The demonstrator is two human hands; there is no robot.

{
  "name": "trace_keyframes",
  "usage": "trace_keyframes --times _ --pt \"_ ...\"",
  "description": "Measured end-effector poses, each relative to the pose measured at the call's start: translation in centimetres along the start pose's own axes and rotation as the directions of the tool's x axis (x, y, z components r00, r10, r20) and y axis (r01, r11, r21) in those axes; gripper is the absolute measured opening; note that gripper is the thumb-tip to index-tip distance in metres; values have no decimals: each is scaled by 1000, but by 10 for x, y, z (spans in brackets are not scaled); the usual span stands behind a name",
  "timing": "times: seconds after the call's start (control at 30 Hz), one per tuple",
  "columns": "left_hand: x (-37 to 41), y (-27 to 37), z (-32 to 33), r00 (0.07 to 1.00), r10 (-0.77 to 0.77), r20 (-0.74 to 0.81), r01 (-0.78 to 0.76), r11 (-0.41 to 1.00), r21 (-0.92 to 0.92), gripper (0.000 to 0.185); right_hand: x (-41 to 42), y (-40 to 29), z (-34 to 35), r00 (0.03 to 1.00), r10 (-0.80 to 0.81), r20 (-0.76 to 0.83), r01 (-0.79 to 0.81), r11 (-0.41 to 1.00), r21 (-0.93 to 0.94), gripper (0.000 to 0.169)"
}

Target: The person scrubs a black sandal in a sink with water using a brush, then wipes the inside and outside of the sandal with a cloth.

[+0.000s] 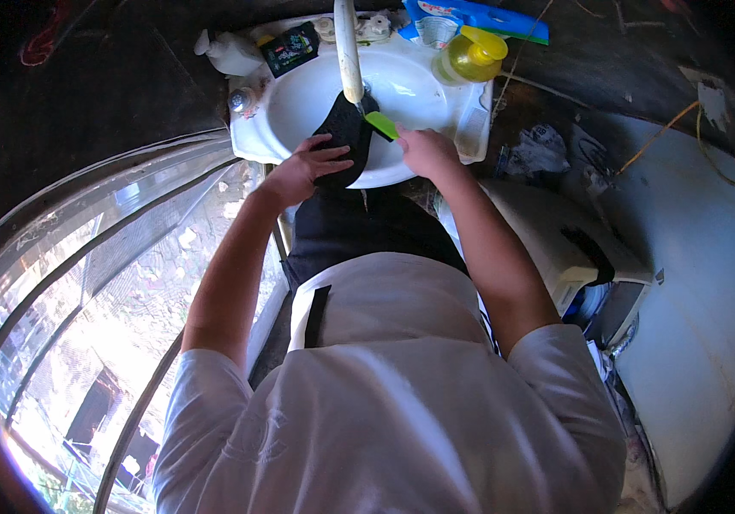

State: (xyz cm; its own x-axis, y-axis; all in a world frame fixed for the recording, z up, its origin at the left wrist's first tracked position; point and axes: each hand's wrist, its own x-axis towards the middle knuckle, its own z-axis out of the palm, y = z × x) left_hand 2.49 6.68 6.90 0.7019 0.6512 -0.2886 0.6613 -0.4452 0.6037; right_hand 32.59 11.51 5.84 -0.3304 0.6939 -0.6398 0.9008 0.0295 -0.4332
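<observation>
Over the white sink [303, 96], my left hand [306, 168] holds a black, sole-shaped piece [345, 135], possibly a shoe insole, with its fingers spread across the near part. My right hand [425, 149] grips a small brush with a green handle [381, 124] and dark bristles; its head is by the right edge of the black piece. Whether the bristles touch it I cannot tell. A white faucet spout [349, 58] hangs over the far end of the piece, with what looks like a thin stream of water at its tip.
On the sink's rim stand a yellow pump bottle [464, 61], a white bottle [229, 53], a dark packet [290, 48] and a pale comb [473, 125]. A blue package [483, 19] lies behind. A screened window [136, 276] is at left, a white appliance [547, 238] at right.
</observation>
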Motion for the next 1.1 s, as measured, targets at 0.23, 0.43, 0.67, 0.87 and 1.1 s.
trace_keyframes --times 0.23,0.43,0.67,0.87,1.1 --pt "-6 4 4 991 -37 -126 19 990 -141 91 26 -13 6 1000 15 -20 -15 1000 13 43" --pt "-7 -2 3 986 -53 -155 25 984 -178 95 17 -1 -1 993 85 -84 -67 979 193 42" --pt "-14 -17 2 1000 18 -4 -18 1000 16 92 -59 -78 -68 913 195 -360 -88 952 292 33" --pt "-22 -16 -4 999 -6 46 5 1000 31 102 -67 -157 -173 833 262 -487 -352 931 -100 34" --pt "-33 -15 -3 996 -70 -46 74 994 78 98 43 -123 -214 768 -51 -638 -382 764 -521 31"
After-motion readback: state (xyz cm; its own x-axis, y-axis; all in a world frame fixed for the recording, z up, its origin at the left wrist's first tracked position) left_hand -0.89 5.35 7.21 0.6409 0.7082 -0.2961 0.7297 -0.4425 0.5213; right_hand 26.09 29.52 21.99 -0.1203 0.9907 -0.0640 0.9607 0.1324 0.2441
